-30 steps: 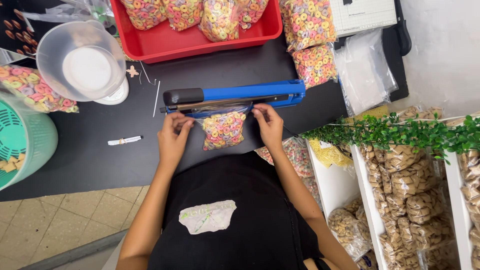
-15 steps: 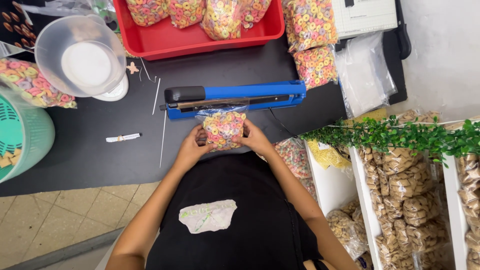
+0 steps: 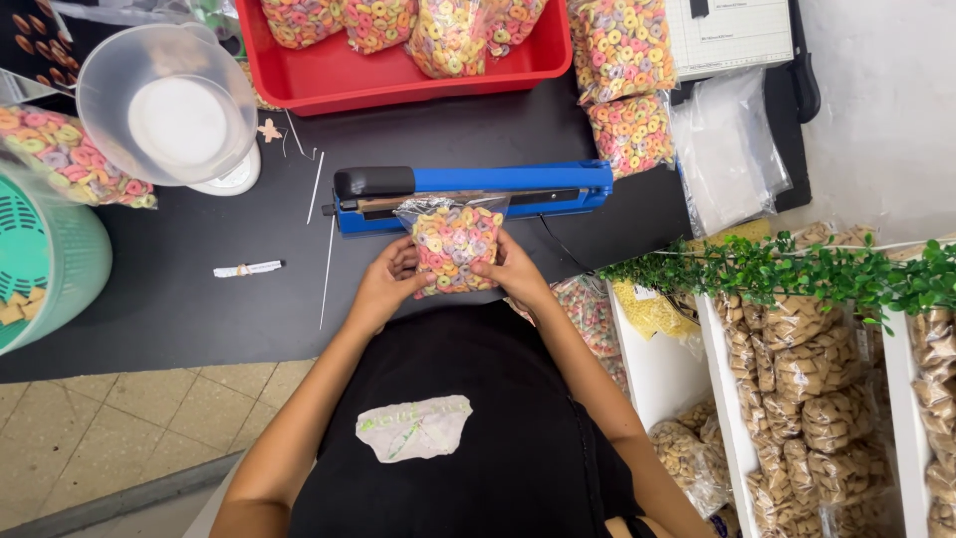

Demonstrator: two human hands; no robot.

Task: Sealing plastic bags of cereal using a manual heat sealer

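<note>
Both my hands, left grip (image 3: 383, 284) and right grip (image 3: 513, 274), close on the bag of cereal rings (image 3: 456, 244) near the desk's (image 3: 179, 299) front edge, just before the blue sealer (image 3: 478, 184). It looks light, soft and crushable, its film slippery; best held at the sides.

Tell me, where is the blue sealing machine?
In the head view, the blue sealer lies mid-table, just beyond the cereal bag held by both hands, below the red tray.

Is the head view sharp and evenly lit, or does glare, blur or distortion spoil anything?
Head view: even, soft light, faint shadows on the black table; both hands and the cereal bag are sharp; mild glare on the clear bowl and bag film; wide-angle bending at the edges.
</note>
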